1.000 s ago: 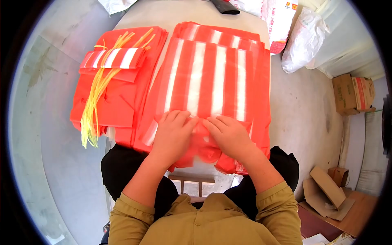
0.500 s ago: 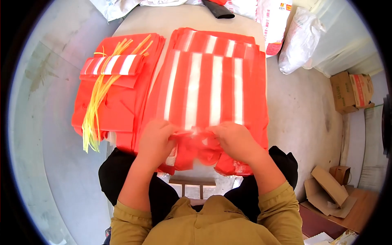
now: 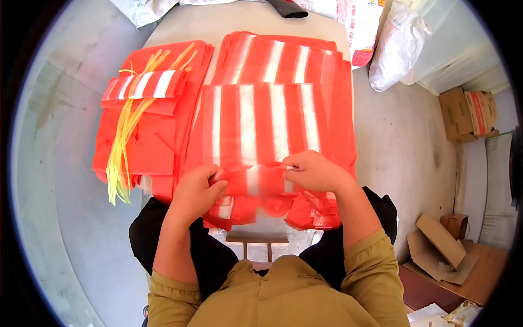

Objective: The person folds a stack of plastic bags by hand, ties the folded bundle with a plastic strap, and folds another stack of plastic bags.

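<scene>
A red-and-white striped sheet (image 3: pixel 262 122) lies on a stack of similar red sheets (image 3: pixel 340 109), its near edge folded up in a band. My left hand (image 3: pixel 195 191) is closed on the left end of that band, thumb and fingers pinched together. At the band's right end my right hand (image 3: pixel 313 170) pinches the material in the same way. Below the hands hang crumpled red ends of the stack. On the left is another red stack (image 3: pixel 144 144), topped by a folded striped piece (image 3: pixel 143 85) and a bundle of yellow strips (image 3: pixel 126 128).
White sacks (image 3: pixel 399 46) stand beyond the table (image 3: pixel 210 20) at the right. A black object (image 3: pixel 289 8) rests at its far edge. Cardboard boxes (image 3: pixel 468 114) sit at the right, with an opened carton (image 3: pixel 440 248) lower down. A wooden stool (image 3: pixel 257 238) shows between the legs.
Both hands have moved a little apart and now hold the near edge as a folded band. The striped sheet's far edge has come nearer, baring more striped material behind it.
</scene>
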Demonstrator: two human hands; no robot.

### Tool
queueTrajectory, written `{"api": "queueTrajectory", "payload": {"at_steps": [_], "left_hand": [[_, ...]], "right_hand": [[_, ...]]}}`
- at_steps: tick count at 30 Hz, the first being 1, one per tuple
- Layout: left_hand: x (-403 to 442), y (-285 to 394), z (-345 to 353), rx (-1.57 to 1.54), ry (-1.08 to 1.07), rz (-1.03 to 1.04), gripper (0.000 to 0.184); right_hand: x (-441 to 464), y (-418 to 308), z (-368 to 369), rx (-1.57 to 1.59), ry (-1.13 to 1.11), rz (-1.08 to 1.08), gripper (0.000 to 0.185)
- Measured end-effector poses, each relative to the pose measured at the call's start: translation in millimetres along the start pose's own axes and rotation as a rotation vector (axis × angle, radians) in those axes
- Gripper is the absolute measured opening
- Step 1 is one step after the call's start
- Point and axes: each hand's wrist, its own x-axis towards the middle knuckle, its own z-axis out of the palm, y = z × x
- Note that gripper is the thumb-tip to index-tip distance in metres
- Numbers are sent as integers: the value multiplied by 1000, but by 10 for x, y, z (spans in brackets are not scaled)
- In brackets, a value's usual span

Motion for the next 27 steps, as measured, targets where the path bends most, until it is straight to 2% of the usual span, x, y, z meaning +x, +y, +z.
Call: {"api": "queueTrajectory", "payload": {"at_steps": [3,6,9,12,14,17,20,21,23,27], "left_hand": [[38,36,8,18,36,-7,19],[59,35,48,5,86,-13,19],[68,-5,104,23,143,28,19],[77,45,123,80,187,30,19],[72,89,146,128,227,31,20],[89,131,104,282,216,-83,28],[36,-17,73,179,265,23,29],[-1,-37,48,131,231,-22,27],[-77,-3,-34,38,162,-113,25],[-145,-51,-118,-110,22,-76,19]], "right_hand": [[-27,75,-27,25,121,-133,19],[-175,209,-27,41,332,-219,34],[-398,240,-170,193,189,59,49],[-490,577,-130,290,255,40,50],[-529,544,-110,313,280,71,42],[-545,574,-74,310,310,79,30],[-515,697,-12,252,364,19,16],[-501,723,9,230,386,-11,11],[-517,643,12,177,419,-66,9],[-505,693,90,119,495,-71,12]]}}
